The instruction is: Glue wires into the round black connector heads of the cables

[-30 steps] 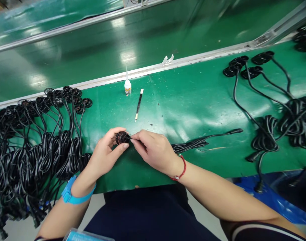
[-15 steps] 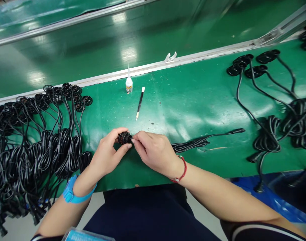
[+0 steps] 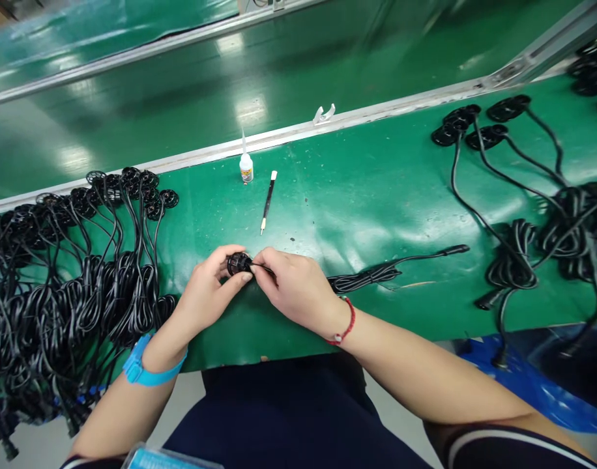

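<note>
Between thumb and fingers, my left hand [image 3: 208, 286] grips a round black plastic housing [image 3: 238, 262] with slots in its side. My right hand [image 3: 293, 283] pinches the black cable [image 3: 266, 268] where it leaves the housing's narrow end. To the right of that hand, a tied cable bundle [image 3: 367, 279] lies on the green bench, a straight length with a connector [image 3: 455, 249] running off it; the stretch under my right hand is hidden. Beyond my hands lie a black brush-like tool with pale ends [image 3: 268, 203] and a small white bottle [image 3: 246, 168] with a thin nozzle, standing upright.
Many coiled black cables with round housings [image 3: 132, 293] are heaped along the left. More coiled cables [image 3: 513, 257] and flat black heads [image 3: 508, 107] occupy the right. A metal rail [image 3: 201, 155] with a white clip [image 3: 324, 114] runs along the back edge.
My right fingers have shifted slightly off the housing's narrow end, and a stretch of cable now shows beneath them. The left hand keeps its hold. The whole view has shifted a little.
</note>
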`<control>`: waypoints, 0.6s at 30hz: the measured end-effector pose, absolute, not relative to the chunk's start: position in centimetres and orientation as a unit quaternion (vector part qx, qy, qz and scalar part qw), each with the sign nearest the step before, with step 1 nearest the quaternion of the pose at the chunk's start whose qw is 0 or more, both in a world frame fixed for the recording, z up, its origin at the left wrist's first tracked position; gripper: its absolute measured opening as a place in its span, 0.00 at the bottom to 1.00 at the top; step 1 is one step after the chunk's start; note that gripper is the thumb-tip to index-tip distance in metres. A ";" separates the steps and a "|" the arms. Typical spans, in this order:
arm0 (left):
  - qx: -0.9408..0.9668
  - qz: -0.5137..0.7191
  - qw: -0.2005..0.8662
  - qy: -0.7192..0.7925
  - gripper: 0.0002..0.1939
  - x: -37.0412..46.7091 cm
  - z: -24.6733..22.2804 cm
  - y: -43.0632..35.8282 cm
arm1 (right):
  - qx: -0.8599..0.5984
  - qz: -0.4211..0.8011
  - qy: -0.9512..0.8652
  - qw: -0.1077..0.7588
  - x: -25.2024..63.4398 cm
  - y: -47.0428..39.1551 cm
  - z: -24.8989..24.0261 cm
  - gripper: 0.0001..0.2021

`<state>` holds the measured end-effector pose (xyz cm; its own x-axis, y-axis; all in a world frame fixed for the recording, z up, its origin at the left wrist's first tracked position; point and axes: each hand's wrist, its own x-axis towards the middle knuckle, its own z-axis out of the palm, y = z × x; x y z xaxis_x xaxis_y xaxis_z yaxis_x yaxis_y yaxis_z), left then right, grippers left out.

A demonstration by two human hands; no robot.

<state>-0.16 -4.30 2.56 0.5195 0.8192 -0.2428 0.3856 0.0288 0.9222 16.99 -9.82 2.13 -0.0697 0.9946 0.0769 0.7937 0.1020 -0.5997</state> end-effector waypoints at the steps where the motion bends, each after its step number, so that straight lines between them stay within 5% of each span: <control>1: 0.658 0.200 0.570 0.449 0.18 -0.2 2.5 -4.3 | -0.632 0.207 -0.703 0.252 17.1 -9.9 2.2 0.06; 11: 0.583 0.205 0.640 0.456 0.20 -0.2 3.0 -4.3 | -0.595 0.130 -0.724 0.323 17.4 -10.1 2.0 0.12; 18: 0.624 0.187 0.614 0.445 0.24 -0.6 3.1 -4.6 | -0.617 0.139 -0.717 0.292 17.6 -10.1 2.3 0.11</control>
